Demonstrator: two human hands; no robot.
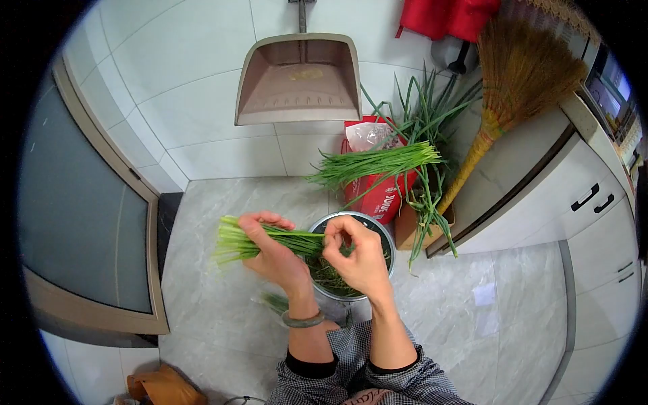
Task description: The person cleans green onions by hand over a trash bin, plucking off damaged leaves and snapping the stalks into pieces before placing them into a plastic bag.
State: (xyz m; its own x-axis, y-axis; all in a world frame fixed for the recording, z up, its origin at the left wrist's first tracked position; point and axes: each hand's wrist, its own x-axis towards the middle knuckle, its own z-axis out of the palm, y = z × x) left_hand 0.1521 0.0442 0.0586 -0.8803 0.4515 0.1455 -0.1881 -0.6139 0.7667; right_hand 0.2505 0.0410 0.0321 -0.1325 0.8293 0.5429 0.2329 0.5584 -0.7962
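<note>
My left hand [278, 260] is closed around a bunch of chives [233, 244], the pale stem ends pointing left. My right hand [356, 255] pinches a thin green chive stalk at the bunch's right side, thumb and forefinger together. Both hands are above a round bin [387, 244] with green and brownish scraps [331, 275] inside. Behind it, another chive bunch [378, 164] lies across a red bag [381, 199]. On the floor, partly hidden by my left wrist, are more green leaves [275, 302].
A dustpan [297, 81] hangs on the tiled wall. To the right, a straw broom [482, 138] leans by a cardboard box [410, 233] holding long green onions [432, 111]. White cabinets [533, 209] stand right, a glass-panelled door [88, 196] left. A brown bag [162, 386] sits lower left.
</note>
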